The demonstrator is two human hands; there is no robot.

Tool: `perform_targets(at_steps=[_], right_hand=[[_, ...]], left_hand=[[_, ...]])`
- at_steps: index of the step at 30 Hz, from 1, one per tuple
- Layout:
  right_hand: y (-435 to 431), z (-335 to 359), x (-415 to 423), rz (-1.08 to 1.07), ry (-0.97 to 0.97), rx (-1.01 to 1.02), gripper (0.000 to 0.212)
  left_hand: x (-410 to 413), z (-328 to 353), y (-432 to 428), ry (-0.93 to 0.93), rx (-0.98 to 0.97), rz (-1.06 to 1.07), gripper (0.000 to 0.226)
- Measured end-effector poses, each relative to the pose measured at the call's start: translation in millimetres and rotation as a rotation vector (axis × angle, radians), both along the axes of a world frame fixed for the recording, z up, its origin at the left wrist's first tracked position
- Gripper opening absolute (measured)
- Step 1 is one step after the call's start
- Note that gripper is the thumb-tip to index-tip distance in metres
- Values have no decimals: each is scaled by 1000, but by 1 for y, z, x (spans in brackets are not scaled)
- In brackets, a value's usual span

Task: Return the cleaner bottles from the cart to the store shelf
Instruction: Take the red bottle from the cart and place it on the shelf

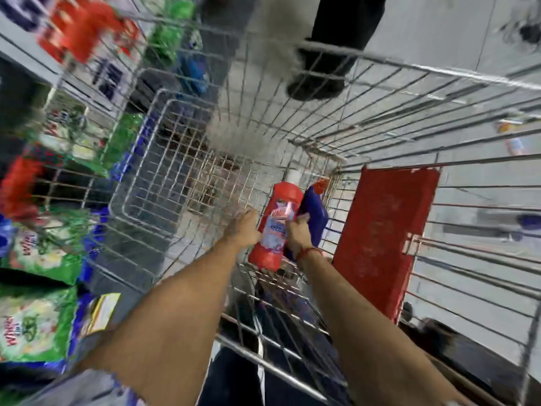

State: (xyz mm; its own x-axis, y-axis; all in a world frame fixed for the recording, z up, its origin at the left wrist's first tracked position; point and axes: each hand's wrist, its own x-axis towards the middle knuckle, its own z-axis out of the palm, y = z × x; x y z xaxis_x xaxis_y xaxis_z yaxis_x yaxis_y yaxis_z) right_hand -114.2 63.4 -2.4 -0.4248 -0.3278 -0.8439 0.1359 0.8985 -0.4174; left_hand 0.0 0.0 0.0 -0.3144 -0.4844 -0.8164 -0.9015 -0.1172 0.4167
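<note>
Head view: both forearms were extended down into the wire cart (380,92), the left hand (244,228) pressed against the red bottle (276,227), its grasp not discernible, while the right hand (298,232) was clenched around the blue bottle (314,215) lying beside it near the cart's right wall.

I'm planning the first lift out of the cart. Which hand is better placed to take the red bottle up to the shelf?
Left. The left hand is at the red bottle, and the shelf lies on that side. The right hand is at the blue bottle.
</note>
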Motion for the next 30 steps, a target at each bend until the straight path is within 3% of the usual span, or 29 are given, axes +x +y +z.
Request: perform_targets(at_steps=[4, 7, 11, 16, 22, 27, 30], right_hand=[[0, -25, 0, -192, -58, -5, 45], [1, -45, 3, -238, -109, -32, 13], [-7, -46, -1, -352, -217, -101, 22], [-18, -36, -13, -427, -364, -65, 28], [-49, 19, -24, -233, -351, -251, 25], [-87, 99, -6, -95, -422, -473, 12], [-106, 151, 16, 46, -408, -607, 9]], left_hand=[[-1, -29, 18, 41, 140, 162, 55], [-9, -44, 22, 36, 183, 251, 59], [-14, -54, 19, 3, 130, 403, 55], [-8, -37, 3, 75, 195, 410, 51], [7, 24, -41, 239, 255, 471, 36], [31, 98, -66, 358, 112, 663, 25], [56, 148, -68, 431, -12, 772, 37]])
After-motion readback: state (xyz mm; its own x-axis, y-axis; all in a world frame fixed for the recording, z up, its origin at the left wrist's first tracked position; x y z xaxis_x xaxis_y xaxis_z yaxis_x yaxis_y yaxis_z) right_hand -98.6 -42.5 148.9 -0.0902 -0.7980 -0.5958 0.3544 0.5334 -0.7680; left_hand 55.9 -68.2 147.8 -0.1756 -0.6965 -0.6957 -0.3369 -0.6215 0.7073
